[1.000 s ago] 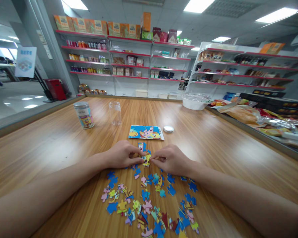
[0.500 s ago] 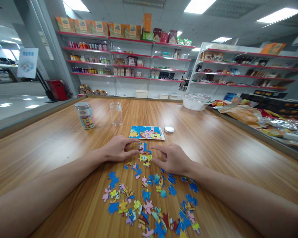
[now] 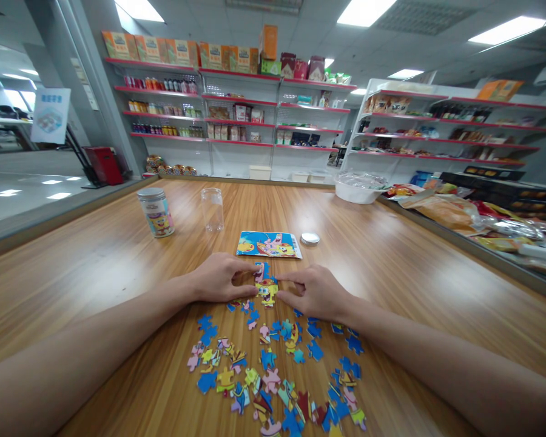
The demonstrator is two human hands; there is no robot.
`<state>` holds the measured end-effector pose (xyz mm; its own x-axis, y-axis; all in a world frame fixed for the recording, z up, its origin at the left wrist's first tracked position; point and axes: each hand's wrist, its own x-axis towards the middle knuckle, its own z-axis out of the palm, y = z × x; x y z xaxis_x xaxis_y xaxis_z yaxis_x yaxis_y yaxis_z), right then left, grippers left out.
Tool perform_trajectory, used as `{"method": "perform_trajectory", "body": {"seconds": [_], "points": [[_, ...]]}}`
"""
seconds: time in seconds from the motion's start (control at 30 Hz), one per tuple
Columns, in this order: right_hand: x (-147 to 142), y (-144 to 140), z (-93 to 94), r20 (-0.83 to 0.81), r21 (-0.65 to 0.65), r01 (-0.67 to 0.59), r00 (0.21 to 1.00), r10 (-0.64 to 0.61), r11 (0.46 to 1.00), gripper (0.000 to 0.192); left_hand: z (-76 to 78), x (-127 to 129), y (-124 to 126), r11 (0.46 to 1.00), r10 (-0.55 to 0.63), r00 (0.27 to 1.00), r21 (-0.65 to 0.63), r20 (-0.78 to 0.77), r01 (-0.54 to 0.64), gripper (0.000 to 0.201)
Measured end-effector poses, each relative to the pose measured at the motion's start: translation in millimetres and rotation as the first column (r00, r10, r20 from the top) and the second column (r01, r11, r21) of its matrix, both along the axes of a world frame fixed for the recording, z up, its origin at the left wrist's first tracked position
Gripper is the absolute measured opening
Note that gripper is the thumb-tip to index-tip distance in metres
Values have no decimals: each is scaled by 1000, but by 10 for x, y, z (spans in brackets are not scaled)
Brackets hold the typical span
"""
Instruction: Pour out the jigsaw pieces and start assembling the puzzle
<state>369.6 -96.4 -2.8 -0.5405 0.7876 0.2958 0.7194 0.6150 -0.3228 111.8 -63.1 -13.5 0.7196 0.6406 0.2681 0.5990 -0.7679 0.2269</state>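
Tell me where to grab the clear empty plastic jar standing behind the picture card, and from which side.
Grip the clear plastic jar around its straight cylindrical wall at mid-height, coming from the near side, level with the wooden table. It stands upright with its mouth open at the top, and the printed lidded jar stands apart on its left, so a sideways wrap looks safest.

Toward the far edge of the wooden desk: a printed tin with a clear empty jar just beside it, a reference picture card, and a round white lid near the card. A white tub stands at the far right corner, with snack packets along the right edge.
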Motion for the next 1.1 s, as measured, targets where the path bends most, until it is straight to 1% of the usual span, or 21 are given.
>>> {"method": "perform_trajectory", "body": {"seconds": [0.27, 0.5, 0.67, 0.97, 1.1], "points": [[5, -5, -8, 8, 8, 7, 1000, -7, 1000, 31, 8, 12, -8, 1000, 19, 1000, -7, -14, -19, 46], [8, -10, 0, 5, 15, -4, 1000, 4, 1000, 27, -9, 27, -10, 1000, -6, 1000, -12, 7, 6, 44], [4, -13, 1, 6, 12, 5, 1000, -5, 1000, 28, -15, 31, -12, 1000, -30, 1000, -5, 10, 30, 42], [2, -6, -13, 12, 16, 12, 1000, -12, 1000, 29, -27, 29, -12, 1000, -26, 999, 7, 30, 26, 42], [1, -11, -4, 12, 25, 5, 1000, -6, 1000, 28, -19, 30, -13, 1000, -28, 1000, -1, 13, 28, 42]]}}
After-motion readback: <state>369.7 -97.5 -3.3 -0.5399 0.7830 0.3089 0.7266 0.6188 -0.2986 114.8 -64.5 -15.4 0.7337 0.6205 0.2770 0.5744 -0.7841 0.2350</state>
